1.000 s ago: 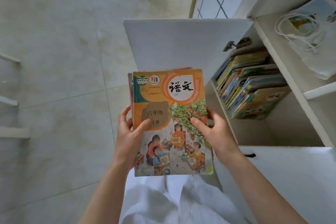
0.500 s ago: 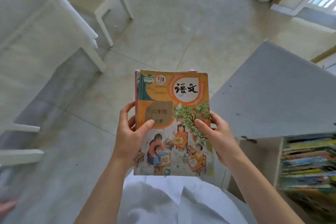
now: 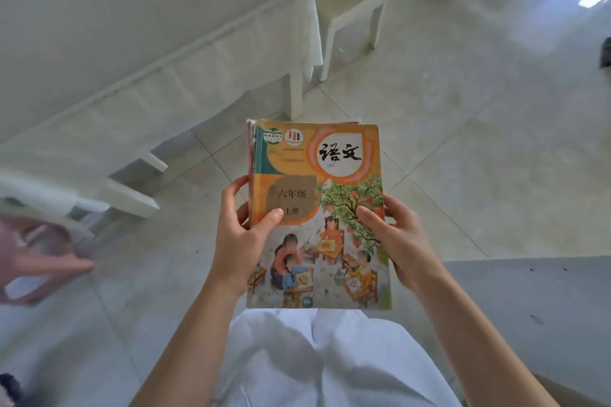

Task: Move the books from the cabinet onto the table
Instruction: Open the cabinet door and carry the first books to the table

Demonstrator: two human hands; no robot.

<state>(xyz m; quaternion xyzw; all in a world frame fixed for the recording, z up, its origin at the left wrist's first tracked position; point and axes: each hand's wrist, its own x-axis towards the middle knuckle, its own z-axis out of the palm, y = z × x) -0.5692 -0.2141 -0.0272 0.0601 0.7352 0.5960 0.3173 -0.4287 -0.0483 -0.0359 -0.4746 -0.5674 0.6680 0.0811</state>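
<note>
Books (image 3: pixel 317 208) sit stacked between my two hands, out in front of my waist and above the tiled floor (image 3: pixel 463 142); the top one has an orange cover with a tree and children at desks, and the edges of at least one more peek out along its upper and left sides. How many lie underneath I cannot tell. My left hand (image 3: pixel 241 238) is clamped on the left edge, thumb pressed on the cover and fingers curled behind. My right hand (image 3: pixel 400 241) grips the right edge the same way, thumb on top near the tree. The table (image 3: pixel 99 26), draped in a white cloth, stands ahead and to my left, well apart from the stack, with a white chair (image 3: pixel 357 16) at its far corner and a grey cabinet door (image 3: pixel 529 307) low on my right. I judge this to be the carrying step: books are out, not yet set down. Next I'd need to step toward the table, lift the stack over its edge, lay it flat on the cloth and only then loosen both grips
</note>
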